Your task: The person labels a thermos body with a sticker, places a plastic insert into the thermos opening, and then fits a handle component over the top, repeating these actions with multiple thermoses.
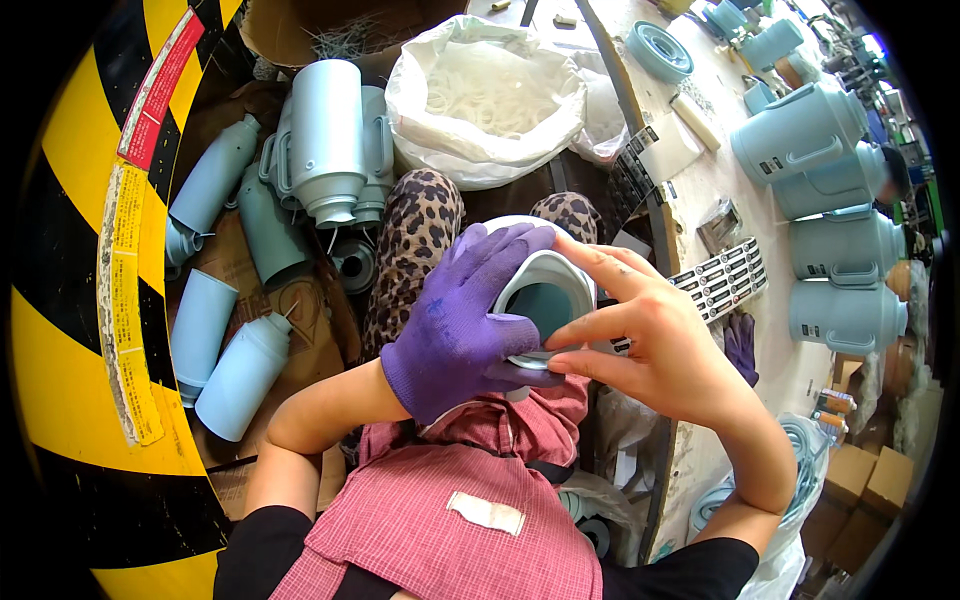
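Above my lap, a pale blue-white thermos jug shell [579, 279] is tilted with its wide round mouth facing up toward me; its inside looks hollow and blue. My left hand [460, 322], in a purple knit glove, wraps round the shell's left side, thumb over the near rim. My bare right hand [655, 335] is at the right side, with its thumb and fingers pinching the near rim and another finger along the far edge. A pale lip or ring lines the mouth; whether it is a separate piece I cannot tell. The shell's lower part is hidden.
A white sack [480, 150] of translucent rings stands beyond my knees. Several blue jug shells [327, 140] lie on cardboard at the left, beside a yellow-black striped post [75, 330]. The workbench [700, 460] on the right bears finished-looking jugs [805, 135], a label sheet [725, 280] and a purple glove [741, 347].
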{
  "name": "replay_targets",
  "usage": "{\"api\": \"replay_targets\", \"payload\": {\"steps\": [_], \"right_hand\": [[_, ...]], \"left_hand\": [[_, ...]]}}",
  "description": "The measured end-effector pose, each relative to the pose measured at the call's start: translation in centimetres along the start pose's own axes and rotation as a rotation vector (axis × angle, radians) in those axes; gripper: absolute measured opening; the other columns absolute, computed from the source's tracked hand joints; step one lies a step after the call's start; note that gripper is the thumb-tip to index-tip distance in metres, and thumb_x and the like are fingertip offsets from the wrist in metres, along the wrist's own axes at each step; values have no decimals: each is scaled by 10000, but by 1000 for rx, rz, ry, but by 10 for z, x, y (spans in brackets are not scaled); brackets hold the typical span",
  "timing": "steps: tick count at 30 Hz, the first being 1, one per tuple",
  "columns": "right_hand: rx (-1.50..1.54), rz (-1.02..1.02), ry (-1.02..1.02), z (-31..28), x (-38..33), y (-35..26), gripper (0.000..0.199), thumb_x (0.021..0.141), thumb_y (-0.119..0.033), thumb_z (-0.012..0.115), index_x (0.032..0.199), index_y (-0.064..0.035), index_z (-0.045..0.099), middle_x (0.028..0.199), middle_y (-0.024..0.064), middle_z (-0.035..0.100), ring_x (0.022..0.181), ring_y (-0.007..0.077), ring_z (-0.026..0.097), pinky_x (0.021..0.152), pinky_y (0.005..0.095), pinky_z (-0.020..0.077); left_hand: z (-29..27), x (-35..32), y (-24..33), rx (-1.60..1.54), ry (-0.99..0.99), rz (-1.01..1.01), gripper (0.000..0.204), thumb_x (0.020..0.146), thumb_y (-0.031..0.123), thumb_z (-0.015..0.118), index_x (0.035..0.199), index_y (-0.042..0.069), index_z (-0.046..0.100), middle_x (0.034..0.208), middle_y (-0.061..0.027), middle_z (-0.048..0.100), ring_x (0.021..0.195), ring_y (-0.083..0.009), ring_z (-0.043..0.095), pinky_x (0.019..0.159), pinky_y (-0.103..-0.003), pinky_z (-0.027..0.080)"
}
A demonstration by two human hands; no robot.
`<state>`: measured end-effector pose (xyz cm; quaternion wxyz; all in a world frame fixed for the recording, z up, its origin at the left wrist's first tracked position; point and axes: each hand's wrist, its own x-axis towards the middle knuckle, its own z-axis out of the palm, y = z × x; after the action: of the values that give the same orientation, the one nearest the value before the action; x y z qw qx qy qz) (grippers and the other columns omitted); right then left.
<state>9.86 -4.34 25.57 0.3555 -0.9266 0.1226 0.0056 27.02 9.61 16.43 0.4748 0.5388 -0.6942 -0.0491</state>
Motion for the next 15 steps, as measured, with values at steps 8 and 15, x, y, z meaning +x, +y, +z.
{"api": "replay_targets", "payload": {"steps": [8,15], "right_hand": [[-137,-5,-64,6,3,-1,149,766,-159,815,900,-96,803,1443,240,547,1295,411,521,1039,457,471],[-175,2,76,26,4,0,122,801,-141,750,847,-29,762,1390,223,559,1242,409,526,999,444,506]], "left_hand": [[4,-4,8,25,-43,-24,415,610,314,904,782,16,672,1389,-284,545,1240,-480,553,1029,-575,468],[4,-5,8,181,-61,5,408,611,296,889,779,-3,667,1374,-286,563,1217,-472,581,1025,-567,481]]}}
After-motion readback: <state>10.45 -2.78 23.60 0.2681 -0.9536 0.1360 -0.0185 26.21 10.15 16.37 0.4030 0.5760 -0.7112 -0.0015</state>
